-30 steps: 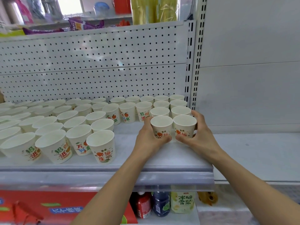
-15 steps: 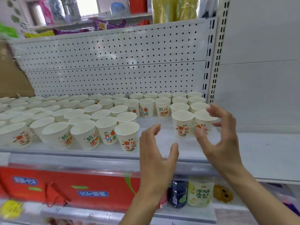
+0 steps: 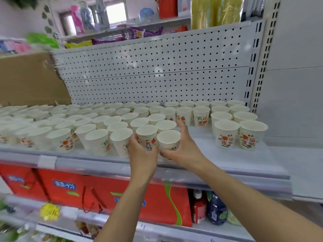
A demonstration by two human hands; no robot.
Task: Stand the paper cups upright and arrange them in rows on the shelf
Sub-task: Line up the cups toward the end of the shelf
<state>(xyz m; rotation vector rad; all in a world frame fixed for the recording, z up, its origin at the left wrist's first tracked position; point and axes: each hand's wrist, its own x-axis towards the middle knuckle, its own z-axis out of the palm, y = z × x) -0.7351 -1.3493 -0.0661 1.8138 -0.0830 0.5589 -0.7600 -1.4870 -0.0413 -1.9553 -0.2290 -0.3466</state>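
Cups (image 3: 226, 132) mostly stand in rows on the shelf (image 3: 244, 165). Left grip (image 3: 143, 154) grasps a cup (image 3: 146, 136), right grip (image 3: 185, 149) its neighbour (image 3: 168, 139); a gap remains.

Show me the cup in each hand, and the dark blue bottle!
Left-hand cup (image 3: 146, 131): head view, on its white inside.
Right-hand cup (image 3: 168, 138): head view, on its white inside.
Dark blue bottle (image 3: 216, 211): head view, on its body, lower shelf.
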